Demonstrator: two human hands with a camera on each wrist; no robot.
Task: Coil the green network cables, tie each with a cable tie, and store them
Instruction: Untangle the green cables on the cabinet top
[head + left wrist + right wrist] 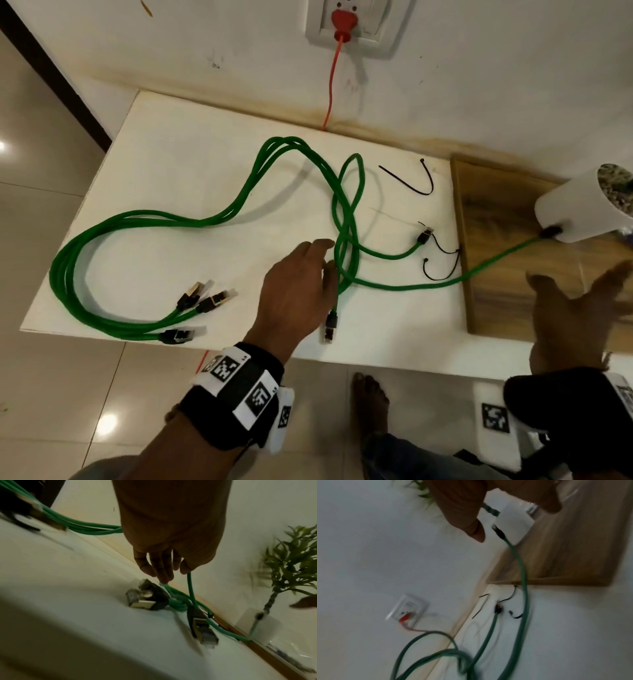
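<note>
Several green network cables (137,219) sprawl uncoiled in long loops over the white table (171,164). Their plugs (205,298) lie at the front left. My left hand (327,257) reaches over the crossing strands mid-table with its fingers straight. In the left wrist view its fingertips (164,578) touch a strand beside one plug (202,628). One cable (496,260) runs right to the base of a white pot (582,205). My right hand (579,294) hovers spread open above the wooden board, holding nothing. Black cable ties (407,181) (442,274) lie loose near the board.
A wooden board (496,222) lies at the table's right with the potted plant on it. A wall socket with a red plug (342,24) and an orange cord sits behind the table. A bare foot (370,404) stands on the tiled floor by the front edge.
</note>
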